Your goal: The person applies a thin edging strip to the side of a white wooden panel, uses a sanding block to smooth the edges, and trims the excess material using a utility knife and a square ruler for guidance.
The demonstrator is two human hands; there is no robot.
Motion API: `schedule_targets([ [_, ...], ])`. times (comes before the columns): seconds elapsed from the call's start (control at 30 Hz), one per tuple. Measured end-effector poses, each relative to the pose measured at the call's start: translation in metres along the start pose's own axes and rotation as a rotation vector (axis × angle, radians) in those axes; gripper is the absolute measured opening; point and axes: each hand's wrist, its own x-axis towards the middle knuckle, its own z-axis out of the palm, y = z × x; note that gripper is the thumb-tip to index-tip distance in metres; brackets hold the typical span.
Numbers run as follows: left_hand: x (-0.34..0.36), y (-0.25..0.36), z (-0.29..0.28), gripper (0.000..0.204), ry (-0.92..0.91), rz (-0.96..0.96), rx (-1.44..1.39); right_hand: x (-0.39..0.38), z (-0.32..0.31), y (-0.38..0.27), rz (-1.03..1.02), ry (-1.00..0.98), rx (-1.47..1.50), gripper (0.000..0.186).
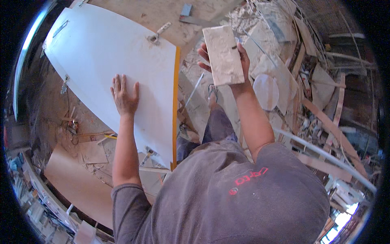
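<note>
A large white panel (97, 49) with a curved outline and a yellow-orange strip (176, 101) along its straight right edge lies in front of me. My left hand (125, 95) rests flat on its surface, fingers stretched out and holding nothing. Raised to the right of the panel, my right hand (242, 61) grips a pale beige rectangular block (223, 55) from behind. Fingertips show at the block's left side and the thumb at its right; the palm is hidden. The block's face looks rough, with a small dark mark near one edge.
Metal clamps (155, 38) sit along the panel's edges. Scrap boards (333, 132), dust and a round pale disc (266, 92) clutter the right side. A long pale pipe (329, 156) slants across the lower right. A curved brown sheet (77, 179) lies at the lower left.
</note>
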Motion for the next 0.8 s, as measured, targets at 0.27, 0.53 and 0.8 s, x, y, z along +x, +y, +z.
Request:
schedule_targets([
  [0.27, -0.005, -0.002, 0.003, 0.065, 0.069, 0.023, 0.021, -0.054, 0.006, 0.021, -0.049, -0.103, -0.067, 0.093],
  [0.53, -0.003, -0.010, 0.007, 0.074, 0.019, 0.004, 0.074, -0.077, -0.035, 0.049, -0.015, 0.550, -0.748, 0.064],
  [0.8, -0.003, -0.002, -0.002, 0.086, 0.011, -0.003, 0.072, 0.012, -0.058, 0.094, -0.319, 0.570, -1.828, 0.030],
])
